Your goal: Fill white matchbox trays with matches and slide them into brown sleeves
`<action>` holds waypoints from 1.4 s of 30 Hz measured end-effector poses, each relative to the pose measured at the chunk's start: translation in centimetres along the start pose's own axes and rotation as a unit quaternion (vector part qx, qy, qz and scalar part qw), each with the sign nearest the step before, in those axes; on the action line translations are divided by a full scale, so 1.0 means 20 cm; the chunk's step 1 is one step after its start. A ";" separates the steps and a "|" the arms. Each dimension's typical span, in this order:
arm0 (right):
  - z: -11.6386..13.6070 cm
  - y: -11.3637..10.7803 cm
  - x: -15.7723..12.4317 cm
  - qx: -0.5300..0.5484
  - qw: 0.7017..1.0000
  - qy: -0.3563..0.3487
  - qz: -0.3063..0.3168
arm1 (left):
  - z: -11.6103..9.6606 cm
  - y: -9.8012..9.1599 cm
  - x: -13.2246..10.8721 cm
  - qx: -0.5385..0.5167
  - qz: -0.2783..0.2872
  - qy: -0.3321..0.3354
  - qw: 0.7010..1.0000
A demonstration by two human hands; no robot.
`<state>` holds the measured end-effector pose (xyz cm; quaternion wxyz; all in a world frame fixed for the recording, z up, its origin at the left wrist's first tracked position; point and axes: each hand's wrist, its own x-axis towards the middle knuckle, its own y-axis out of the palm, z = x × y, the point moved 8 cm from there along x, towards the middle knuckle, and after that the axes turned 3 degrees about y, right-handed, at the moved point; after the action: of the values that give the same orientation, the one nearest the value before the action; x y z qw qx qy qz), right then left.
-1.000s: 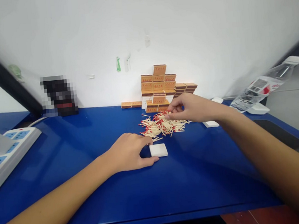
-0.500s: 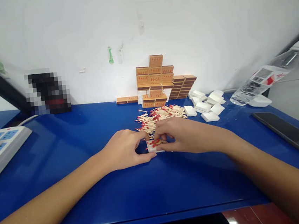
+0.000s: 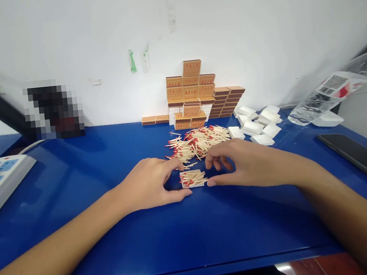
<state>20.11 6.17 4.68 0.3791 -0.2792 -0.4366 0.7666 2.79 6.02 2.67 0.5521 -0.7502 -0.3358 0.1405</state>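
Observation:
A small white matchbox tray (image 3: 193, 186) lies on the blue table, filled with red-headed matches (image 3: 194, 178), some poking past its right end. At its left end is my left hand (image 3: 157, 183), thumb and forefinger apart, close around the tray's corners without a visible grip. My right hand (image 3: 230, 165) hovers at the right end with thumb and fingers spread, the thumb tip by the match ends. Just beyond the tray spreads a loose heap of matches (image 3: 200, 141).
Orange matchboxes (image 3: 191, 92) are stacked against the wall. Several white trays (image 3: 252, 127) lie right of the heap. Further right are a tilted plastic bottle (image 3: 325, 93) and a black phone (image 3: 357, 157). A power strip (image 3: 7, 180) sits at the left.
My right hand has let go of the matches over the tray and moved right, its fingers spreading. The matches now lie in the tray. My left hand has stayed nearly still.

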 end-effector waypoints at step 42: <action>0.15 0.08 0.00 0.030 0.995 -0.095 0.014 | -0.09 -0.01 -0.02 -0.021 -0.056 0.107 0.992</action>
<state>17.40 4.24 4.59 0.3339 -0.1997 -0.4433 0.8076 3.42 4.41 3.47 0.5756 -0.7526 -0.3192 0.0214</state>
